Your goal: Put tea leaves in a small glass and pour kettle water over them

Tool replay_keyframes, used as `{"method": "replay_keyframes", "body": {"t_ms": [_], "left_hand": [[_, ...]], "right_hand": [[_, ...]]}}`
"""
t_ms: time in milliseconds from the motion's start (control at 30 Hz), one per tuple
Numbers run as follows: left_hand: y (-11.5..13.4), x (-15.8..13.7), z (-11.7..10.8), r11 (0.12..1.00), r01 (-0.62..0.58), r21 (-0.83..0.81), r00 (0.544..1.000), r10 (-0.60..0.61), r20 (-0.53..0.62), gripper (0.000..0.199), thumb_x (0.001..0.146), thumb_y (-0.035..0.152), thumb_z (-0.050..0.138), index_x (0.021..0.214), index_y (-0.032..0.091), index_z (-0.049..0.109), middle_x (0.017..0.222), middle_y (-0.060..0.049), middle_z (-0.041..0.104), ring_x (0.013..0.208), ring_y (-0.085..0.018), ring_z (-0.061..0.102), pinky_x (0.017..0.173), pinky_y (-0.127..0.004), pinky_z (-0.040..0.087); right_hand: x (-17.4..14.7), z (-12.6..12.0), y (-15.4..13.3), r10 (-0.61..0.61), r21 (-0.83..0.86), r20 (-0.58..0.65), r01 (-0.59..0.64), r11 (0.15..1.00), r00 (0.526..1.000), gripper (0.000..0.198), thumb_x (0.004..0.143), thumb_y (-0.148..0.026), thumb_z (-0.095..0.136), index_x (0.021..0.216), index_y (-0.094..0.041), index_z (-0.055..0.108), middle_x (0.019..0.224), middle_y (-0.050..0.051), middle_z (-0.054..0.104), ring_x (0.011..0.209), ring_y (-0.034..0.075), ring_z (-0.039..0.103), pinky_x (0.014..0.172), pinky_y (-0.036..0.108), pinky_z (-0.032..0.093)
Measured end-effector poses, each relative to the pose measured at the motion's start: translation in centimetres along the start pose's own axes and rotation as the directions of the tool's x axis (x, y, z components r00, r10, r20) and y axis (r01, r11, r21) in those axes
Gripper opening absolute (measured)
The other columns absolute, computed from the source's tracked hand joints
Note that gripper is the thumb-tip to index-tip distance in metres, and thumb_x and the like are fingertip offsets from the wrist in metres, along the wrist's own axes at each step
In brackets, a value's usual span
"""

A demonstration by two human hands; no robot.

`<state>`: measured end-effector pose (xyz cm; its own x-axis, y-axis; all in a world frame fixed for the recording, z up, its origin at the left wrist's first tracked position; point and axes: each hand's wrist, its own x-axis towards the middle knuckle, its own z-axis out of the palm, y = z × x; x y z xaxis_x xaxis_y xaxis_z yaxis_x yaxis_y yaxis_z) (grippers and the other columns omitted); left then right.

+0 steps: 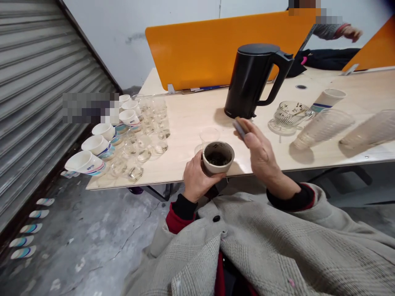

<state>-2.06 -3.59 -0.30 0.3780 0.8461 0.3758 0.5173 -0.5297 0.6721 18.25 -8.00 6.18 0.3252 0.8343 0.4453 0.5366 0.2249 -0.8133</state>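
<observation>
My left hand [197,176] is wrapped round a pale ceramic cup [218,167] at the table's front edge. Dark, wet-looking leaves lie inside the cup, and its mouth faces up. To the right and a little higher, my right hand [262,154] pinches a small flat piece [241,127], brown on one face and greyish on the other; its kind is unclear. That piece is apart from the cup. Just behind the cup stands a small clear cup [210,134], partly hidden. A black electric kettle [248,82] stands beyond my right hand.
Several paper cups [96,144] and small clear cups [143,154] holding liquid crowd the table's left end. On the right are a ribbed glass cup [290,115] with leaf bits, stacked paper cups [328,98] and stacked clear cups [324,127]. An orange divider [191,57] stands behind; another person's hand [352,33] shows beyond.
</observation>
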Motion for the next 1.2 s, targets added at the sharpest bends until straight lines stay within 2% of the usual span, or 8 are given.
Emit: {"method": "replay_keyframes", "body": {"t_ms": [267,367,533,700,867,1033,1133,1200], "left_hand": [[-0.7,-0.3,0.1,1.000,-0.026,-0.005,1.000,0.026,-0.016,0.104,0.065,0.061,0.096,0.148,0.022,0.050,0.144,-0.016,0.070,0.126,-0.040,0.070,0.106,-0.053,0.057],[-0.9,-0.3,0.1,0.999,-0.038,0.000,0.999,0.038,-0.026,0.104,0.065,0.063,0.096,0.148,0.023,0.050,0.142,-0.015,0.071,0.124,-0.039,0.072,0.104,-0.052,0.058],[-1.1,-0.3,0.2,0.998,-0.045,0.042,0.997,0.048,-0.054,0.103,0.063,0.063,0.096,0.147,0.023,0.051,0.135,-0.014,0.074,0.119,-0.039,0.074,0.099,-0.052,0.060],[-1.3,-0.4,0.3,0.996,-0.072,0.058,0.994,0.076,-0.074,0.098,0.065,0.059,0.095,0.146,0.025,0.052,0.135,-0.012,0.074,0.119,-0.038,0.074,0.099,-0.051,0.061],[-1.5,-0.4,0.5,0.994,-0.069,0.079,0.993,0.077,-0.091,0.099,0.064,0.059,0.095,0.146,0.024,0.053,0.133,-0.012,0.076,0.116,-0.038,0.075,0.097,-0.051,0.061],[-1.6,-0.4,0.6,0.994,-0.070,0.086,0.992,0.079,-0.099,0.099,0.064,0.057,0.096,0.146,0.024,0.053,0.134,-0.013,0.075,0.117,-0.039,0.075,0.097,-0.052,0.062],[-1.4,-0.3,0.5,0.994,-0.075,0.078,0.993,0.082,-0.091,0.098,0.064,0.055,0.096,0.146,0.023,0.053,0.135,-0.013,0.075,0.119,-0.039,0.074,0.098,-0.052,0.062],[-1.3,-0.3,0.4,0.994,-0.080,0.069,0.993,0.085,-0.084,0.097,0.065,0.054,0.096,0.146,0.023,0.053,0.135,-0.013,0.075,0.120,-0.039,0.074,0.100,-0.052,0.061]], "right_hand": [[-0.3,-4.5,6.5,0.183,-0.211,-0.102,-0.201,0.957,0.978,0.062,0.092,-0.075,0.061,0.126,-0.025,0.075,0.125,0.014,0.076,0.124,0.039,0.068,0.110,0.060,0.052],[-0.3,-5.2,7.8,0.325,-0.035,-0.113,-0.331,0.943,0.939,0.064,0.093,-0.077,0.058,0.120,-0.022,0.077,0.114,0.012,0.080,0.104,0.034,0.076,0.099,0.053,0.059],[0.2,-5.6,7.9,0.507,0.301,-0.125,-0.454,0.838,0.853,0.063,0.096,-0.077,0.056,0.111,-0.018,0.073,0.087,0.011,0.079,0.067,0.025,0.076,0.061,0.037,0.064],[1.7,-5.8,6.8,0.628,0.347,-0.095,-0.565,0.748,0.772,0.058,0.101,-0.074,0.049,0.105,-0.020,0.070,0.071,0.007,0.075,0.052,0.021,0.071,0.046,0.033,0.061],[3.2,-6.6,6.6,0.715,0.322,-0.007,-0.675,0.664,0.700,0.076,0.102,-0.082,0.035,0.098,-0.015,0.070,0.069,0.012,0.075,0.050,0.018,0.069,0.036,0.023,0.048],[2.4,-6.7,7.2,0.666,0.321,0.054,-0.644,0.694,0.744,0.079,0.094,-0.090,0.042,0.102,-0.016,0.070,0.070,0.011,0.075,0.054,0.021,0.071,0.041,0.028,0.054],[1.6,-6.8,7.3,0.554,0.245,0.041,-0.546,0.801,0.831,0.075,0.093,-0.089,0.046,0.101,-0.018,0.072,0.075,0.012,0.076,0.060,0.023,0.072,0.046,0.030,0.055],[1.5,-6.7,7.3,0.441,0.074,0.026,-0.441,0.894,0.897,0.070,0.096,-0.083,0.046,0.101,-0.018,0.073,0.081,0.013,0.077,0.070,0.025,0.074,0.055,0.032,0.057]]}}
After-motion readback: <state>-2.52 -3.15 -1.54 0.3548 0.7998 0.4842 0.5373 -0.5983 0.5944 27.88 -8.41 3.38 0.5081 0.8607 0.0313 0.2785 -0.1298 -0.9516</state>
